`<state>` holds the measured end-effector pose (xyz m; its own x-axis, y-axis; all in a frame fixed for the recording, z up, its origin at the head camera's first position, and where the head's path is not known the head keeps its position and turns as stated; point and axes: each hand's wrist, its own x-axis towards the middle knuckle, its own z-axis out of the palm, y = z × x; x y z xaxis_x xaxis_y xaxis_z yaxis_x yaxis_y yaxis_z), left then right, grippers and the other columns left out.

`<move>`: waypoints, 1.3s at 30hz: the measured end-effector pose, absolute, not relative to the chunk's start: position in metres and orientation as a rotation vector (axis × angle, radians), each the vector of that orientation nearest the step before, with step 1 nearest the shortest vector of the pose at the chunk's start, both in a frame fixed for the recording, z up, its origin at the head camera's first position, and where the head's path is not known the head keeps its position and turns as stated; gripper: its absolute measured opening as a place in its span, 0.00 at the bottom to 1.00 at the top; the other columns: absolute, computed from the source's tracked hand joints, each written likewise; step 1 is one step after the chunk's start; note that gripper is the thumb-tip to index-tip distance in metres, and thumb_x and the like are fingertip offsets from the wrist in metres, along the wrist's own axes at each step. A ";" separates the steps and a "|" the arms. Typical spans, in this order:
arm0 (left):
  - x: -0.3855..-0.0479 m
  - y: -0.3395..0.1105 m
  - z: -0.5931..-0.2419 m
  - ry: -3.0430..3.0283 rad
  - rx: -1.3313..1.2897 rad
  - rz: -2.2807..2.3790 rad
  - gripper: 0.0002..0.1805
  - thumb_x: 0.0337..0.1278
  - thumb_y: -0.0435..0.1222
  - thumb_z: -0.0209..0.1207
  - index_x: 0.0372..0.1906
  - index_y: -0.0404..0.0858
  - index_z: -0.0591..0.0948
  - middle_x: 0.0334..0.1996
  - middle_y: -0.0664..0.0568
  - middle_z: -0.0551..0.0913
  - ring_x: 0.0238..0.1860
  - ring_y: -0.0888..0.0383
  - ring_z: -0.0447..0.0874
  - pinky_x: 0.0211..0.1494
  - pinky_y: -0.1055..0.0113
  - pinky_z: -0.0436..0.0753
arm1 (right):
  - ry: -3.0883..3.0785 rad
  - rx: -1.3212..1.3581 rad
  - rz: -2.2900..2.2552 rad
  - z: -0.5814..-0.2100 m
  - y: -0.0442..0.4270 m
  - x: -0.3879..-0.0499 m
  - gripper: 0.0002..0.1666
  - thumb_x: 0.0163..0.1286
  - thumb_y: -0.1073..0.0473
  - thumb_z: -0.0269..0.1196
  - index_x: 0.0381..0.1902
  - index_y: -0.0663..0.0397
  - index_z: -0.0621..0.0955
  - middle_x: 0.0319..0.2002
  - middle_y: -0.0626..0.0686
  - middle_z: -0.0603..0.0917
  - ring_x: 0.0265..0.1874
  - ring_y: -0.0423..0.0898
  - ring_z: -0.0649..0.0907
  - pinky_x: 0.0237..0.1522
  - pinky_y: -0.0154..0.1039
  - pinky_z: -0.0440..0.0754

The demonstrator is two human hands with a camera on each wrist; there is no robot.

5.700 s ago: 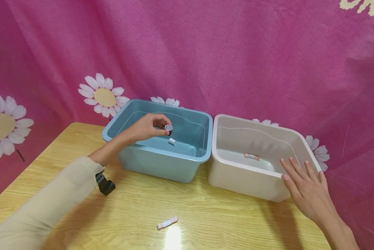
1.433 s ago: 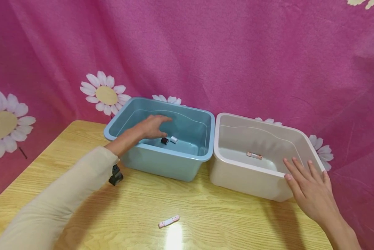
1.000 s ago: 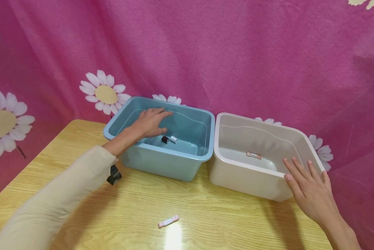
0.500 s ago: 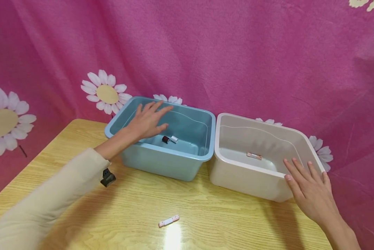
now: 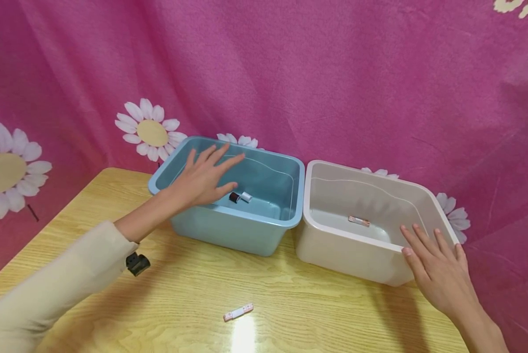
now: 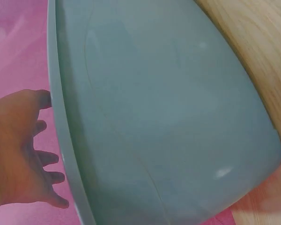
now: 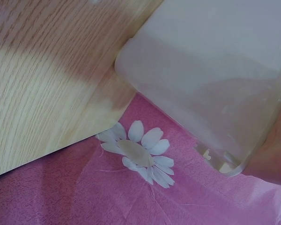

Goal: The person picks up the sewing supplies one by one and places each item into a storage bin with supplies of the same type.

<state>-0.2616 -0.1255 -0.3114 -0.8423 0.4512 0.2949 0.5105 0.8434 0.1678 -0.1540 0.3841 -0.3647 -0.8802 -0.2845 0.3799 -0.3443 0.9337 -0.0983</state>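
Note:
My left hand [image 5: 199, 179] hovers over the blue bin [image 5: 222, 230] with its fingers spread, holding nothing. In the left wrist view the left hand [image 6: 18, 150] shows beside the bin's rim. On the blue bin's floor lie a dark thread spool [image 5: 234, 197] and a white thread spool [image 5: 246, 196], side by side. My right hand [image 5: 440, 274] rests on the near right corner of the beige bin [image 5: 352, 255], fingers extended over the rim. Inside that bin is a small folded orange-pink strip with a pale band [image 5: 358, 221].
A folded pink-and-white strip [image 5: 238, 312], banded in white, lies on the wooden table [image 5: 180, 294] near the front. Both bins stand side by side at the back, against a magenta flowered cloth [image 5: 312, 88].
The left hand has let go of the dark spool, which now lies beside the white one. That hand has since risen, spread its fingers and drawn back leftward. The right hand stays put.

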 end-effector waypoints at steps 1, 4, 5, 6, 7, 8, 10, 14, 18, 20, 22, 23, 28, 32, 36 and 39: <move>-0.259 -0.126 -0.311 -2.783 -0.744 -0.356 0.37 0.68 0.49 0.59 0.78 0.50 0.61 0.77 0.40 0.52 0.75 0.35 0.49 0.69 0.29 0.47 | -2.726 0.458 0.231 -0.365 0.384 -0.154 0.30 0.81 0.52 0.47 0.78 0.39 0.60 0.74 0.61 0.63 0.73 0.71 0.52 0.67 0.72 0.32; -0.252 -0.128 -0.310 -2.797 -0.766 -0.373 0.37 0.69 0.49 0.58 0.79 0.50 0.59 0.78 0.40 0.50 0.75 0.35 0.47 0.70 0.30 0.46 | -2.727 0.457 0.232 -0.365 0.385 -0.153 0.30 0.81 0.52 0.47 0.79 0.38 0.60 0.74 0.61 0.63 0.73 0.71 0.52 0.67 0.72 0.31; -0.250 -0.129 -0.311 -2.800 -0.772 -0.377 0.38 0.69 0.49 0.58 0.79 0.50 0.59 0.78 0.40 0.50 0.75 0.34 0.47 0.70 0.31 0.47 | -2.729 0.456 0.233 -0.365 0.385 -0.153 0.31 0.81 0.52 0.47 0.79 0.38 0.60 0.74 0.61 0.63 0.73 0.71 0.52 0.67 0.71 0.31; -0.247 -0.130 -0.311 -2.803 -0.778 -0.380 0.38 0.69 0.49 0.58 0.79 0.50 0.58 0.78 0.40 0.49 0.75 0.34 0.47 0.70 0.31 0.48 | -2.731 0.456 0.234 -0.365 0.385 -0.153 0.31 0.81 0.52 0.47 0.79 0.39 0.60 0.74 0.61 0.63 0.73 0.71 0.52 0.67 0.71 0.31; -0.245 -0.132 -0.311 -2.808 -0.780 -0.381 0.38 0.70 0.49 0.58 0.79 0.50 0.58 0.78 0.40 0.49 0.75 0.34 0.47 0.70 0.32 0.49 | -2.732 0.456 0.234 -0.365 0.385 -0.154 0.31 0.81 0.52 0.47 0.79 0.39 0.60 0.74 0.61 0.63 0.73 0.70 0.51 0.67 0.71 0.31; -0.242 -0.133 -0.311 -2.813 -0.786 -0.387 0.38 0.70 0.49 0.58 0.79 0.49 0.57 0.78 0.40 0.49 0.75 0.34 0.47 0.71 0.32 0.50 | -2.732 0.457 0.234 -0.365 0.385 -0.154 0.31 0.81 0.52 0.47 0.79 0.39 0.60 0.74 0.61 0.63 0.73 0.70 0.51 0.67 0.71 0.31; -0.237 -0.136 -0.312 -2.828 -0.782 -0.384 0.38 0.70 0.49 0.57 0.79 0.49 0.57 0.78 0.40 0.49 0.75 0.34 0.47 0.71 0.34 0.50 | -2.732 0.459 0.235 -0.365 0.384 -0.154 0.30 0.81 0.52 0.47 0.79 0.39 0.60 0.74 0.61 0.63 0.73 0.71 0.52 0.67 0.71 0.31; -0.227 -0.143 -0.315 -2.842 -0.758 -0.358 0.37 0.72 0.50 0.55 0.79 0.50 0.57 0.78 0.41 0.49 0.75 0.34 0.46 0.71 0.33 0.47 | -2.725 0.463 0.234 -0.366 0.383 -0.155 0.31 0.81 0.52 0.47 0.79 0.38 0.60 0.73 0.61 0.64 0.73 0.71 0.52 0.66 0.72 0.32; -0.216 -0.151 -0.319 -2.835 -0.735 -0.340 0.36 0.72 0.52 0.53 0.79 0.50 0.58 0.78 0.42 0.50 0.76 0.34 0.45 0.71 0.32 0.45 | -2.723 0.465 0.233 -0.366 0.383 -0.155 0.31 0.81 0.52 0.48 0.79 0.38 0.60 0.73 0.61 0.64 0.73 0.71 0.53 0.66 0.73 0.33; -0.210 -0.155 -0.321 -2.837 -0.723 -0.335 0.35 0.73 0.52 0.53 0.79 0.50 0.59 0.78 0.42 0.51 0.75 0.33 0.46 0.70 0.31 0.45 | -2.722 0.465 0.235 -0.366 0.383 -0.155 0.31 0.81 0.52 0.48 0.78 0.38 0.60 0.73 0.61 0.64 0.73 0.71 0.53 0.66 0.73 0.33; -0.207 -0.159 -0.324 -2.843 -0.712 -0.325 0.34 0.74 0.52 0.52 0.79 0.50 0.59 0.78 0.42 0.51 0.75 0.33 0.46 0.70 0.30 0.45 | -2.720 0.465 0.237 -0.366 0.384 -0.155 0.30 0.81 0.52 0.48 0.78 0.39 0.61 0.73 0.62 0.64 0.73 0.71 0.53 0.66 0.73 0.33; -0.205 -0.161 -0.325 -2.848 -0.706 -0.318 0.34 0.74 0.52 0.51 0.79 0.50 0.59 0.78 0.42 0.51 0.75 0.33 0.46 0.69 0.30 0.45 | -2.718 0.465 0.239 -0.366 0.384 -0.155 0.30 0.81 0.52 0.48 0.78 0.39 0.61 0.73 0.62 0.64 0.73 0.72 0.53 0.66 0.73 0.33; -0.201 -0.170 -0.332 -2.863 -0.689 -0.313 0.31 0.76 0.51 0.47 0.78 0.50 0.61 0.78 0.41 0.53 0.74 0.31 0.47 0.68 0.28 0.47 | -2.721 0.462 0.239 -0.366 0.384 -0.155 0.30 0.81 0.52 0.48 0.78 0.40 0.61 0.73 0.61 0.64 0.73 0.71 0.53 0.66 0.73 0.33; -0.200 -0.174 -0.339 -2.865 -0.670 -0.322 0.30 0.77 0.52 0.46 0.78 0.51 0.62 0.77 0.41 0.54 0.74 0.30 0.47 0.68 0.27 0.47 | -2.727 0.456 0.238 -0.366 0.384 -0.154 0.30 0.81 0.52 0.47 0.78 0.39 0.61 0.74 0.61 0.63 0.73 0.71 0.52 0.66 0.74 0.34; -0.199 -0.176 -0.344 -2.868 -0.650 -0.323 0.30 0.77 0.54 0.43 0.77 0.52 0.63 0.78 0.42 0.54 0.74 0.31 0.47 0.68 0.27 0.44 | -2.723 0.456 0.239 -0.366 0.384 -0.154 0.30 0.81 0.52 0.47 0.78 0.39 0.61 0.74 0.61 0.63 0.73 0.71 0.53 0.66 0.74 0.34; -0.200 -0.176 -0.347 -2.870 -0.633 -0.333 0.29 0.77 0.55 0.42 0.77 0.53 0.63 0.78 0.43 0.54 0.75 0.32 0.46 0.68 0.27 0.41 | -2.722 0.460 0.237 -0.365 0.384 -0.154 0.30 0.81 0.52 0.47 0.78 0.38 0.61 0.74 0.61 0.63 0.72 0.72 0.53 0.66 0.73 0.34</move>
